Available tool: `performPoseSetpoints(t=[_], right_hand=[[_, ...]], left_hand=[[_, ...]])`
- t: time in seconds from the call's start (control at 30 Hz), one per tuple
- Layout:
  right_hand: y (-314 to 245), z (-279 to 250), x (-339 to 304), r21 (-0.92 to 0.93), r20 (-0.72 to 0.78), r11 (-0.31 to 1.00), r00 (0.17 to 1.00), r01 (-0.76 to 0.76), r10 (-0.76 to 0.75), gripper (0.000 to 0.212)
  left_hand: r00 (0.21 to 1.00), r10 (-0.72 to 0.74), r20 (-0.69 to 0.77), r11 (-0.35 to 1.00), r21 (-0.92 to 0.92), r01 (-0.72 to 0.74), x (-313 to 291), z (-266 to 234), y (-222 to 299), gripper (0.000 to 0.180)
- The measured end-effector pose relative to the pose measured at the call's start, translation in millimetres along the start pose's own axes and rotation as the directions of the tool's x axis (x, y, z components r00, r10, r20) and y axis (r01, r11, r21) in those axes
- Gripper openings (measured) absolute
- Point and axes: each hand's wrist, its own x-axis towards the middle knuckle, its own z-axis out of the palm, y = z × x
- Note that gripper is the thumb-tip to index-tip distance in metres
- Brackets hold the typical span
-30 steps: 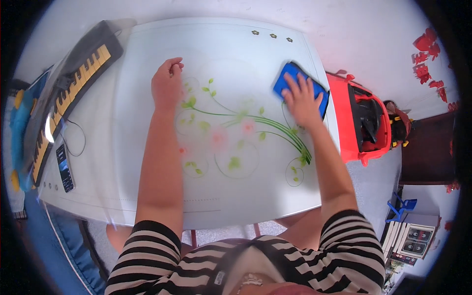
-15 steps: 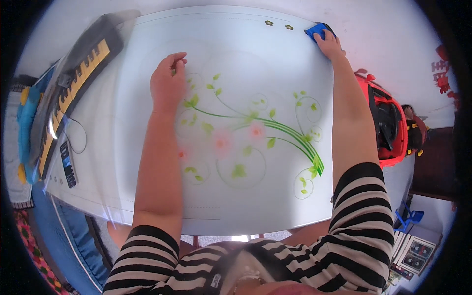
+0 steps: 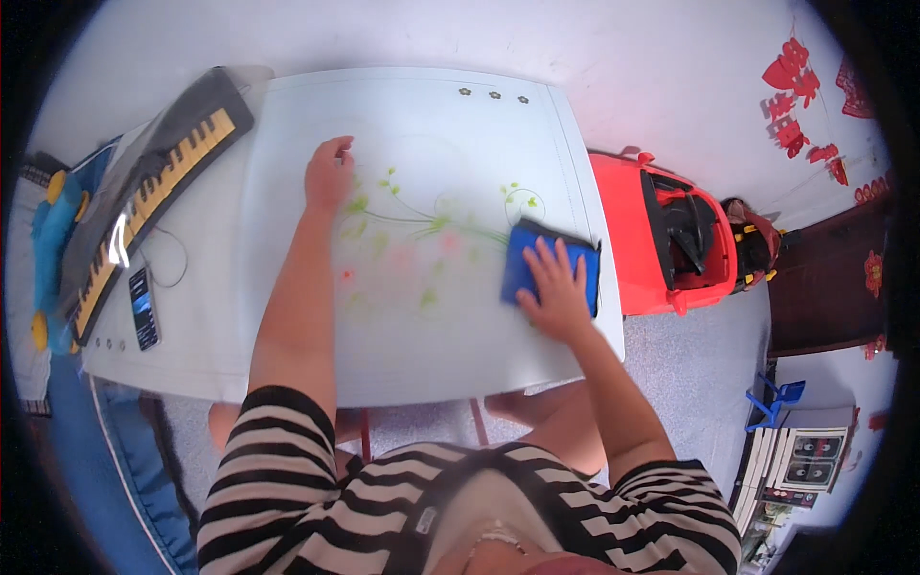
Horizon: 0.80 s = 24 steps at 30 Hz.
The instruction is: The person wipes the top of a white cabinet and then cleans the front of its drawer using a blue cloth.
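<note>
My right hand (image 3: 556, 292) lies flat with its fingers spread on a blue cloth (image 3: 522, 273) with dark edging. The cloth rests on the right side of a white table (image 3: 431, 369) and covers part of its printed green vine pattern (image 3: 383, 219). Over the table's left-middle area is my left hand (image 3: 329, 177), its fingers loosely bent and nothing visible in it. Whether that hand touches the tabletop I cannot tell.
A keyboard (image 3: 163, 187) under a clear cover lies along the table's left side, with a dark phone (image 3: 144, 309) and a thin cable (image 3: 182, 254) nearby. Beyond the right edge stands a red toy car (image 3: 628, 230). A small blue chair (image 3: 774, 401) stands farther right.
My right hand has come from the far right corner toward me, bringing the blue cloth along. The whole view has shifted, and my left hand stays in much the same area.
</note>
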Motion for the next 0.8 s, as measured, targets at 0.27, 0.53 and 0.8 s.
performPoseSetpoints(t=[0.27,0.53,0.8], right_hand=[[-79.7,-12.5,-91.8,0.088,0.126,0.975,0.969,0.202,-0.213,0.073],[-86.1,14.7,54.6,0.017,-0.070,0.980,0.978,0.198,-0.196,0.070],[-116.0,23.9,203.2,0.012,-0.030,1.000,1.000,0.007,-0.006,0.073]], left_hand=[[0.843,0.332,0.424,0.809,0.331,-0.485,-113.7,-53.0,21.9,0.046],[0.883,0.133,0.450,0.701,0.587,-0.405,-183.6,-135.6,33.0,0.048],[0.903,0.178,0.390,0.748,0.543,-0.382,-180.3,-130.1,39.1,0.048]])
